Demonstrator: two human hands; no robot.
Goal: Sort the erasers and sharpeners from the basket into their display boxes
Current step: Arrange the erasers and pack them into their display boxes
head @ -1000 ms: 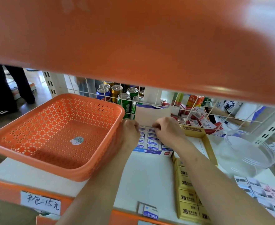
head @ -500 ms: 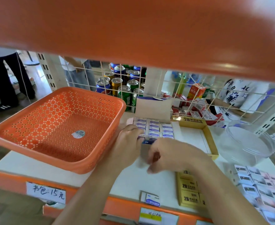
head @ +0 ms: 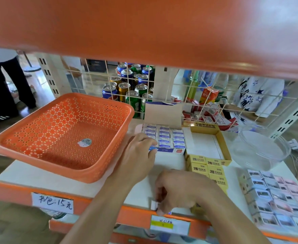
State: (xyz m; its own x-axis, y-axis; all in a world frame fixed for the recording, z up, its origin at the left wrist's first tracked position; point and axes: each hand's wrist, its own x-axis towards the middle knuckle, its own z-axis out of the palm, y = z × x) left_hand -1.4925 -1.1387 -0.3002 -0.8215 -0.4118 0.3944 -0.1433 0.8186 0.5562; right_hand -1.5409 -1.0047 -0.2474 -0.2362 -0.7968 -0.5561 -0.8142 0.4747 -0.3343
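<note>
The orange basket (head: 39, 138) sits on the left of the white shelf (head: 169, 162) and holds nothing but a round sticker (head: 84, 142) on its floor, so the emptying looks done. Just right of it stands the eraser display box (head: 164, 138), its lid flap upright and its rows of blue-and-white erasers packed close. Only the front left corner is hidden, under the left hand (head: 139, 155). That hand's fingers lie over the corner, but whether its grip clasps the box or merely rests on it cannot be told. The right hand (head: 183, 192) is down at the shelf's front lip, its grip curled and pinching the loose eraser (head: 153, 205), apparently the last stray piece. Carrying it back to the eraser display box seems to be what is left on that side. Beside that box, the yellow 2B box (head: 223, 143) is filled only at its near end, the far part showing its bare floor. No sharpener can be made out for certain, so that half of the job cannot be judged.
</note>
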